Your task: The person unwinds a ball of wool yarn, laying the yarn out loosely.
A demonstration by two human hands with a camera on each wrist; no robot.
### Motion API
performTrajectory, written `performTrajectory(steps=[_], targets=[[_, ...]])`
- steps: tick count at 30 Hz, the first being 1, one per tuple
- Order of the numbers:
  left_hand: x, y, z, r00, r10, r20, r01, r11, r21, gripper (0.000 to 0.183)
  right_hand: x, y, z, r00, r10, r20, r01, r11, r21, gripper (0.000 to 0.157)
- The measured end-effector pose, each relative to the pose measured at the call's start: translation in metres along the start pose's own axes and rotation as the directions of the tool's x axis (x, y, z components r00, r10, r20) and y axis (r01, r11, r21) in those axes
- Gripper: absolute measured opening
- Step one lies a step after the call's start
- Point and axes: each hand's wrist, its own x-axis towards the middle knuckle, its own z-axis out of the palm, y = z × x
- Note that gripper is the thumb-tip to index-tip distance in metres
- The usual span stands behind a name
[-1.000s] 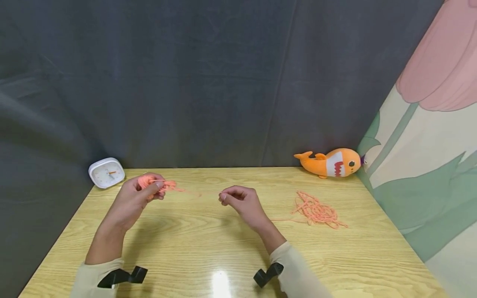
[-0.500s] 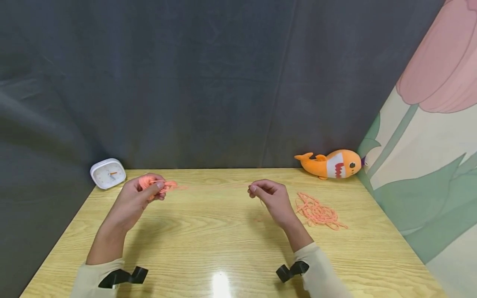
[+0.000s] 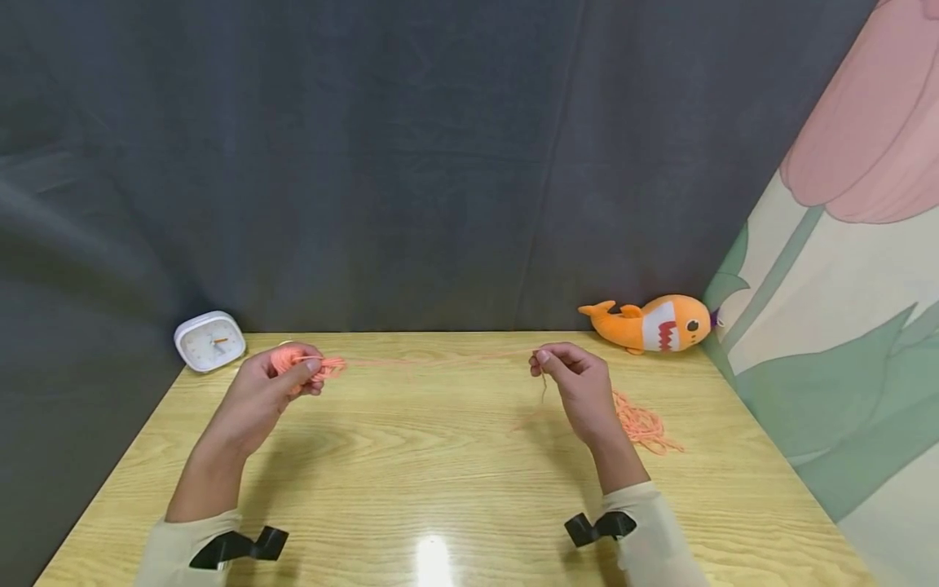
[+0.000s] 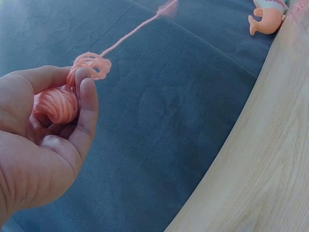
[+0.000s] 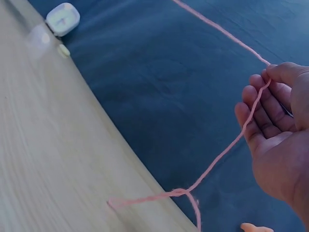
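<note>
Holding a strand taut between two separate grips

You had your hands well apart above the table (image 3: 411, 473). Your left hand (image 3: 258, 398) was curled round the ball (image 4: 58, 106), with a bunch of loops (image 4: 102, 65) standing out past its fingertips. Your right hand (image 3: 581, 387) pinched the strand (image 5: 215, 26) between thumb and fingertips. The span between the hands ran nearly straight, without marked sag.

Below the right-hand pinch, the slack (image 5: 219, 155) ran down across the fingers to a crossing (image 5: 179, 192); whether that was a knot or a mere overlap could not be told. The pile (image 3: 640, 424) lay on the table, partly hidden by your right arm. The toy (image 3: 623, 328) and the clock (image 3: 210, 342) sat near the table's far edge, clear of the span.

Assessment: good work here called for light, even tension. Too hard a pull risked drawing the loops tight or dragging them off the ball. The left grip needed to be firm without crushing the windings, and the right pinch loose enough for the strand to slip through. The crossing was best teased open before any more slack was taken up.
</note>
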Motion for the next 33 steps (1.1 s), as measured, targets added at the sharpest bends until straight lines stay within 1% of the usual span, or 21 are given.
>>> performTrajectory(steps=[5,8,16,23,27,30,33], targets=[[-0.001,0.001,-0.001,1.000,-0.012,-0.002,0.012,1.000,0.006,0.007,0.002,-0.002,-0.011,0.998,-0.018,-0.059,0.024,0.996,0.088,0.009],[-0.001,0.001,-0.002,1.000,-0.011,-0.006,0.011,1.000,0.014,0.007,0.003,-0.004,-0.016,0.996,-0.026,-0.080,0.037,0.991,0.127,0.009],[-0.001,0.000,-0.003,1.000,-0.004,-0.011,0.004,1.000,0.022,0.005,0.002,-0.012,-0.029,0.993,-0.034,-0.114,0.054,0.983,0.174,0.010],[0.000,0.001,-0.005,1.000,0.005,-0.020,-0.005,1.000,0.011,0.005,0.001,-0.017,-0.041,0.989,-0.058,-0.133,0.076,0.988,0.136,0.010],[0.000,0.001,-0.006,1.000,0.000,-0.029,0.001,1.000,0.008,0.006,0.001,-0.020,-0.050,0.985,-0.077,-0.153,0.099,0.985,0.140,0.016],[0.000,0.000,-0.006,0.999,-0.005,-0.038,0.006,1.000,0.008,0.006,0.001,-0.022,-0.057,0.983,-0.093,-0.160,0.116,0.983,0.142,0.017],[0.000,0.000,-0.007,0.999,-0.005,-0.045,0.004,1.000,-0.004,0.005,0.000,-0.025,-0.063,0.980,-0.100,-0.170,0.125,0.982,0.144,0.013]])
